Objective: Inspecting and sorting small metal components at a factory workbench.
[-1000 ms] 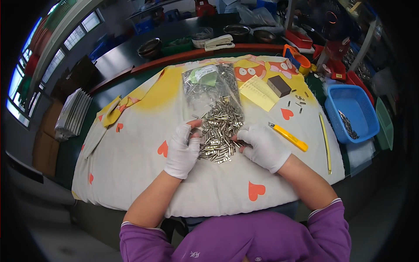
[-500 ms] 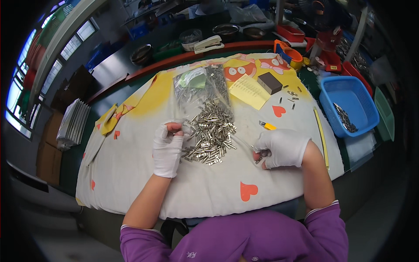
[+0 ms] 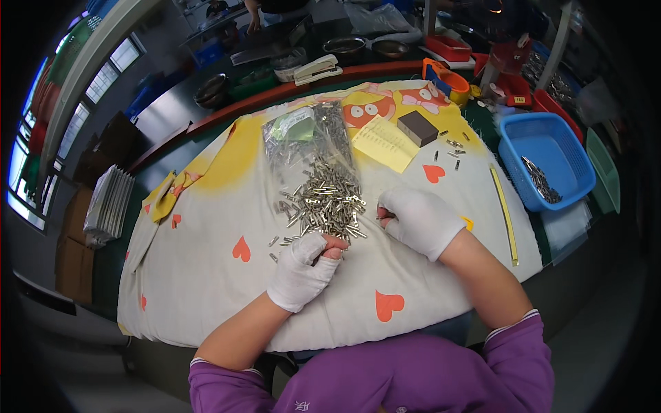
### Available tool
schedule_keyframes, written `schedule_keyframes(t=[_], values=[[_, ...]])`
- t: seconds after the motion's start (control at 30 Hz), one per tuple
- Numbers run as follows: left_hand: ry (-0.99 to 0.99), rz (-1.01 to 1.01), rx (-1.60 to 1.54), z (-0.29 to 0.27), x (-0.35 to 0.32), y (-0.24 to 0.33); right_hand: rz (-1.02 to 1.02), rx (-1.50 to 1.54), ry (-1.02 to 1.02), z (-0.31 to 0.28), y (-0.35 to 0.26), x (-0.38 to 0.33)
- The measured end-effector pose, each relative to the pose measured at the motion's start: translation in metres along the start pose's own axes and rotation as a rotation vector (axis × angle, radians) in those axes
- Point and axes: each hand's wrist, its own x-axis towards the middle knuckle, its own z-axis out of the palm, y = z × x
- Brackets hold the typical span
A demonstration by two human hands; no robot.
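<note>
A heap of small silvery metal parts point(image 3: 323, 199) spills from the mouth of a clear plastic bag point(image 3: 279, 162) on the cloth. At the heap's near edge is my left hand point(image 3: 303, 270), in a white fingerless glove, thumb and fingers pressed together. Whatever they may pinch is hidden. My right hand point(image 3: 421, 224), gloved alike, is just right of the heap with its fingers curled closed. A tiny metal part point(image 3: 379, 218) seems to show at its fingertips. Under the right wrist peeks the yellow utility knife point(image 3: 468, 224), mostly covered.
A yellow paper slip point(image 3: 385, 144) and a dark block point(image 3: 417, 129) lie beyond my right hand, with several loose metal parts beside them. On the right are a yellow strip point(image 3: 504, 213) and a blue basket point(image 3: 551, 131) holding metal pieces. A stapler point(image 3: 318, 69) stands behind the bag.
My left hand has moved right and nearer to me, to the heap's near edge. My right hand has moved up and left toward the heap, now partly covering the knife.
</note>
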Motion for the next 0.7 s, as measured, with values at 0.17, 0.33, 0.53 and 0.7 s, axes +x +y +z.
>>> schedule_keyframes(t=[0.17, 0.33, 0.53, 0.7], values=[[-0.001, -0.147, -0.138, -0.008, 0.0, 0.002, 0.029, -0.152, 0.029, 0.014, 0.005, 0.005], [0.078, -0.274, -0.434, -0.019, 0.003, 0.006, -0.094, -0.012, 0.05, 0.011, -0.008, 0.009], [0.05, -0.33, -0.515, -0.019, 0.006, 0.009, -0.36, 0.153, 0.124, 0.029, -0.016, 0.014], [-0.103, -0.448, -0.435, -0.014, 0.004, 0.021, -0.268, 0.439, 0.198, 0.031, -0.022, 0.003]])
